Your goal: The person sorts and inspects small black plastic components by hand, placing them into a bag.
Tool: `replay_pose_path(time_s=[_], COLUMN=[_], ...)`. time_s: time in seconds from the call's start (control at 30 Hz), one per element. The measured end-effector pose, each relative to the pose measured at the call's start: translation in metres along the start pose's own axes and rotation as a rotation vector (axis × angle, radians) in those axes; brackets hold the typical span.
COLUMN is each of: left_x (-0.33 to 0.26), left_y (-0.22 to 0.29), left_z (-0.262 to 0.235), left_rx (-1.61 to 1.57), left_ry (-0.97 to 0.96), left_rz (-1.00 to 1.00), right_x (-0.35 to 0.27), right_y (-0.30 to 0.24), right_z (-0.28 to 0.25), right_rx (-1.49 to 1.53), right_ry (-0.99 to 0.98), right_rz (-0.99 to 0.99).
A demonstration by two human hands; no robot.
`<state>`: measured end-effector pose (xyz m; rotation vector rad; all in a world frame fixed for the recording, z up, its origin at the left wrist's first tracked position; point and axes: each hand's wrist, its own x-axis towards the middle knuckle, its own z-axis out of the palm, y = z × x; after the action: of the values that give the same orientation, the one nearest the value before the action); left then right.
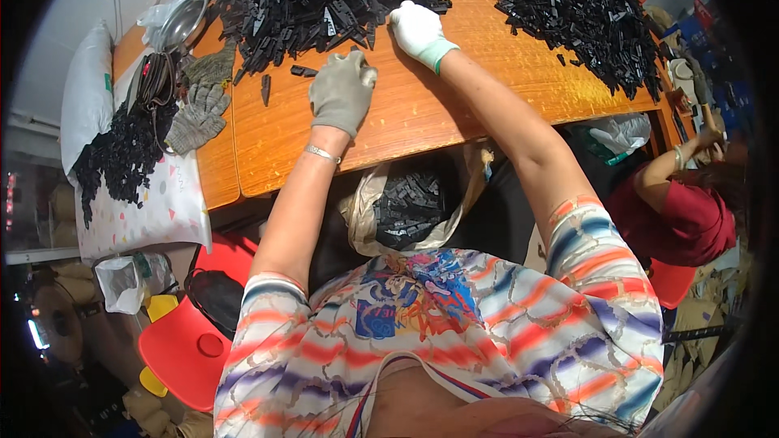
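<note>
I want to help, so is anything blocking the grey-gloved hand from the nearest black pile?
Nothing visible stands between the grey-gloved left hand and the nearest black pile. One loose black piece lies to the hand's left.

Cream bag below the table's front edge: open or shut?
Open. The rim of the cream bag is spread wide, showing black plastic pieces inside.
</note>
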<state>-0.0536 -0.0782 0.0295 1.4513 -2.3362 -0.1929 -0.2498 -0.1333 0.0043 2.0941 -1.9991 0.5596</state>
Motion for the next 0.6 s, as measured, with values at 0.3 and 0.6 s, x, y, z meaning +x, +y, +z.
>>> replay_pose_path(time_s=[0.3,0.6], left_x=[-0.028,-0.04], left_y=[-0.016,-0.016], left_z=[0.004,-0.002], left_rx=[-0.084,-0.075], left_ry=[0.089,0.079], left_rz=[0.109,0.029], right_x=[-0.058,-0.066], right_y=[0.021,-0.006], right_z=[-0.04,-0.037], right_rx=[0.509,0.206], right_ry=[-0.057,0.034], right_rz=[0.24,0.138])
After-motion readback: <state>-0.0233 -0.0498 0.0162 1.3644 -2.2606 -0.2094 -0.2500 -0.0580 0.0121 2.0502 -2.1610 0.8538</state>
